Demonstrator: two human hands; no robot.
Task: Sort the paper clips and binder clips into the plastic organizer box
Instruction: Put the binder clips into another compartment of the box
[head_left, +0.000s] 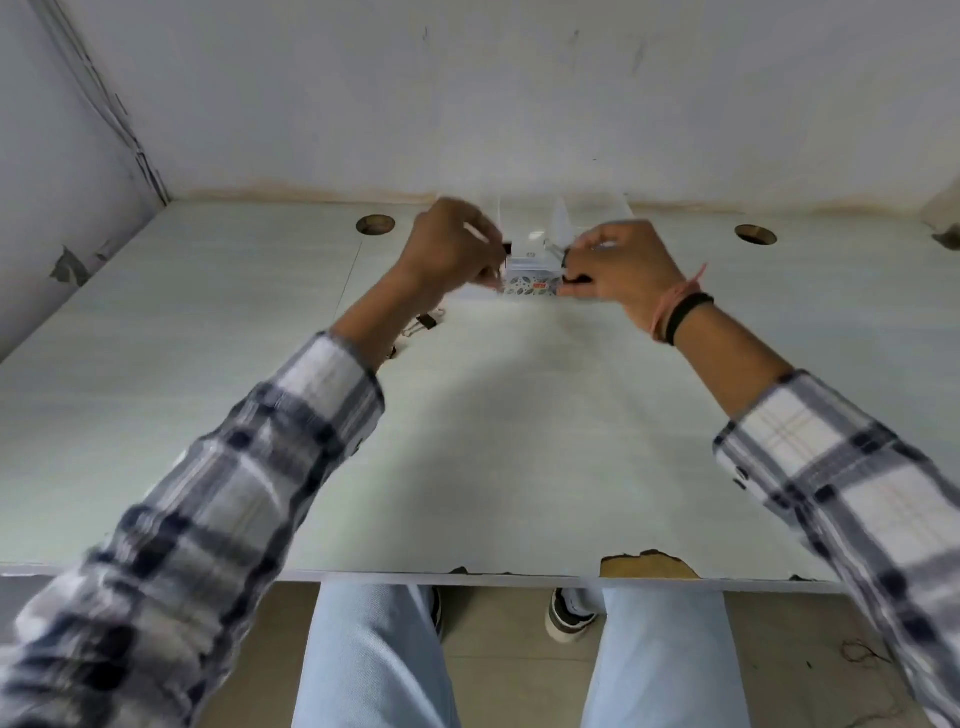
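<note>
Because the clear organizer box (535, 244) sits at 12 o'clock on the desk (493, 441), both hands flank it, the left hand (457, 249) and right hand (623, 265) each pinched on a small dark clip, apparently to drop them in.

Our two hands (457, 249) (623, 265) sit on each side of the box (530, 260); loose clips (423, 325) lie under our left wrist.

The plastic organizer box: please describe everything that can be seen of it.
The plastic organizer box is clear and see-through, with upright walls and at least one inner divider. It stands at the far middle of the pale desk, close to the wall. A patterned label shows low on its front. The left hand and right hand flank it and hide its sides; its contents are too blurred to tell.
</note>
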